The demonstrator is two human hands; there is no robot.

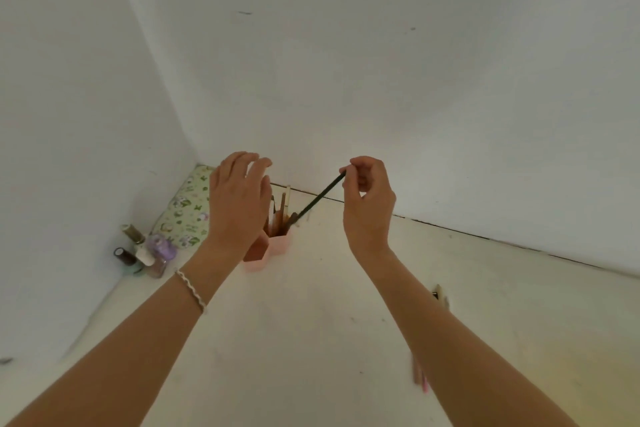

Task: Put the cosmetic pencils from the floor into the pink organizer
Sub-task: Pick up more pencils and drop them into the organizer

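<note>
I'm pinching the dark pencil (320,198) in my right hand (369,204), left hand (239,198) spread over the mid-frame organizer (277,244); the slanted entry is risking tipping it.

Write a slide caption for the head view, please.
Right hand lowers a dark pencil into the pink organizer.

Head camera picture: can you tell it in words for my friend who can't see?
A person's right hand lowers a dark pencil by its top end into a pink organizer on the floor, which already holds pencils. The left hand hovers open over it; nail polish bottles stand nearby.
</note>
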